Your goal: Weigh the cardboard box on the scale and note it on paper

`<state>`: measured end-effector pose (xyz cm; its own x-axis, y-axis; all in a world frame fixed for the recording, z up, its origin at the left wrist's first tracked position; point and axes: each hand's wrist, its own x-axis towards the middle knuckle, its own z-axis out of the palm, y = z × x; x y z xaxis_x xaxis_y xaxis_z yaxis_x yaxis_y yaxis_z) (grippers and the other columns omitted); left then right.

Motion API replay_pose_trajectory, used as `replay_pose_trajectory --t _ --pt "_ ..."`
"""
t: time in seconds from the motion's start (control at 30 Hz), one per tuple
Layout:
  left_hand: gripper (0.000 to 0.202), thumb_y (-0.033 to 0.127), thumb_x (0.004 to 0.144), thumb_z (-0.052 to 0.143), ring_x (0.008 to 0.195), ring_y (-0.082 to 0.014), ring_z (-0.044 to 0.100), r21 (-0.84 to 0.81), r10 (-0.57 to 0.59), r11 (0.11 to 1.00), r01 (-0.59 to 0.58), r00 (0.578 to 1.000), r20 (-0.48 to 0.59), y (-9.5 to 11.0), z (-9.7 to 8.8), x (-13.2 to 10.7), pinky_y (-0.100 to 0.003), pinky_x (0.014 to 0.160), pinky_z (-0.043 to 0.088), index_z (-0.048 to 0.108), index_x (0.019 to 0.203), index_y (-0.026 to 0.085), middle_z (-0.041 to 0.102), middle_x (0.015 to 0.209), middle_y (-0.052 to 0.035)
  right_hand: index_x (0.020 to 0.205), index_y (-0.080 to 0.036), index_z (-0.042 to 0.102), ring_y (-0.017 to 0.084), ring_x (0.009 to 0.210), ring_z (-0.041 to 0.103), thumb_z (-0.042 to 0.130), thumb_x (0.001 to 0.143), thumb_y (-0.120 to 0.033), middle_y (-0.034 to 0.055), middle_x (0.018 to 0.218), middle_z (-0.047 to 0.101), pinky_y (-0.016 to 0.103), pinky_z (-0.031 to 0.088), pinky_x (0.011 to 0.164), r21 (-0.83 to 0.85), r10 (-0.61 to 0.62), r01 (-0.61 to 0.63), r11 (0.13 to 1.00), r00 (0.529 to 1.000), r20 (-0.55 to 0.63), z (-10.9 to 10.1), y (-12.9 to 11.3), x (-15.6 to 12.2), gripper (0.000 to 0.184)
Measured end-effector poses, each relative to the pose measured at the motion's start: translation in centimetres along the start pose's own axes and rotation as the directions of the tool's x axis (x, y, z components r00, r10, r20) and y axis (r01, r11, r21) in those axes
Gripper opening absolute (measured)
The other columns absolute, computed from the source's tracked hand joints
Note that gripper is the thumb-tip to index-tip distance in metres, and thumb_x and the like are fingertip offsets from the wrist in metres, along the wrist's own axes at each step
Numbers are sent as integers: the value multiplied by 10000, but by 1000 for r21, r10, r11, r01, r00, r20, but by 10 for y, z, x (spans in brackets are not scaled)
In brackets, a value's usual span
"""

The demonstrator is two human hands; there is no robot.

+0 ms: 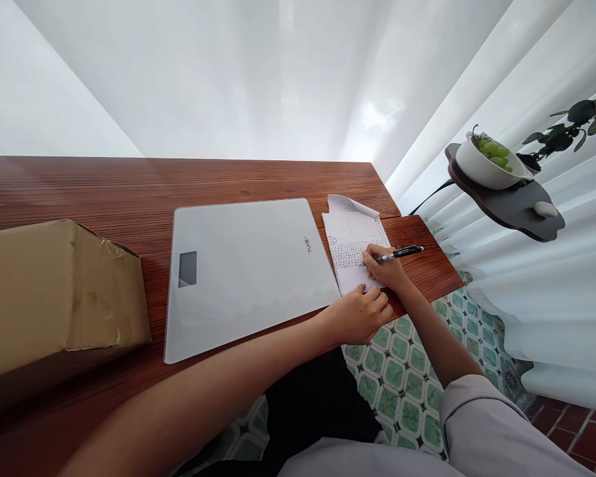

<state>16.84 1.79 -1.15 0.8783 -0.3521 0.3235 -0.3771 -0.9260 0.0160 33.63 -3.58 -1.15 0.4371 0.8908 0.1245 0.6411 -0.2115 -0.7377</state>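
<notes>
My right hand (385,268) grips a black pen (401,252) with its tip on a small white notebook (352,242) covered in rows of handwriting. The notebook lies on the wooden table (129,192) near its right end, with its top page curled up. My left hand (360,311) rests with fingers curled on the notebook's near corner, pressing it flat at the table's front edge. A white glass scale (243,271) with a small dark display lies flat just left of the notebook.
A brown cardboard parcel (54,291) sits at the table's left front. To the right, a small dark side table (511,202) carries a white bowl of green grapes (487,162), a pale stone and a plant. White curtains hang behind; patterned green floor tiles show below.
</notes>
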Motion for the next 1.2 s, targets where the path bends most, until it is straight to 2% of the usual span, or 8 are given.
replay_pose_trajectory --t 0.17,0.53,0.9,1.2 --pt "206 283 936 496 918 -261 555 1 2 1000 -2 1000 -15 0 1 0 -399 755 413 606 1010 125 616 994 -114 667 -219 457 127 431 496 468 965 -413 -37 473 516 285 426 534 2 6 -6 1000 1000 -11 0 2 0 356" --pt "214 279 939 496 910 -260 553 3 1 1000 -1 1000 -16 0 1 0 -396 737 407 612 1026 122 620 1000 -122 641 -221 414 122 425 458 467 952 -388 -42 452 484 282 411 532 -21 17 -18 1000 999 -29 1 -3 1 357" --pt "210 272 949 475 928 -264 548 -13 -2 1000 2 1000 12 0 0 0 -401 745 414 608 1027 129 619 1018 -128 640 -222 425 122 412 464 457 953 -372 -41 446 490 282 410 522 -15 18 -18 1000 999 -40 0 -3 0 348" --pt "212 271 946 474 916 -263 555 -11 -1 1000 1 1000 -10 0 2 0 -403 755 422 612 1018 126 620 1011 -120 634 -219 425 120 425 460 462 936 -349 -44 448 483 284 402 546 -38 -5 3 999 999 -39 0 -5 2 330"
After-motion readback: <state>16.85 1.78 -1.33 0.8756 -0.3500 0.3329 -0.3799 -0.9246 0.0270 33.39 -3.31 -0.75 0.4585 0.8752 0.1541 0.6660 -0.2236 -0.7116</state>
